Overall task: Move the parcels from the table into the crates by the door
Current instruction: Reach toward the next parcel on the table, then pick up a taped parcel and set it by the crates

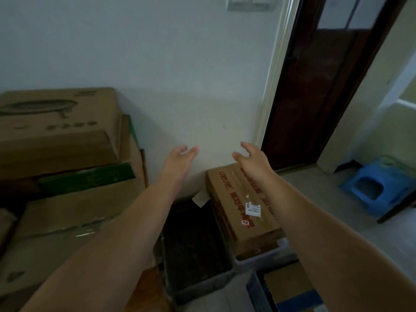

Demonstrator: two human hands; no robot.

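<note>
**Hands empty over the crates, one parcel in**

I have both arms stretched forward over the crates beside the door (pixel 315 97). The left hand (pixel 180 157) and the right hand (pixel 249 158) hang in the air in front of the wall with fingers loosely spread. Each grip is apart and holds nothing.

Under my right forearm a long cardboard parcel (pixel 243 206) with red print and a white label lies in the pale crate (pixel 265 258). It stands proud of the rim, and I cannot tell whether it is seated flat. Just beside it on the left, the dark crate (pixel 193 244) holds only a slip of paper (pixel 200 200) at its far end. A third crate (pixel 254 289) shows at the bottom edge with something cardboard inside; I cannot make out what. Stacked boxes (pixel 58 131) sit against the wall further left.

The table is out of view. My reading is that this parcel's delivery is done and I am between trips. The next move calls for drawing the arms back, turning to the table for another parcel, and aiming it at the dark crate, which has the room.
</note>
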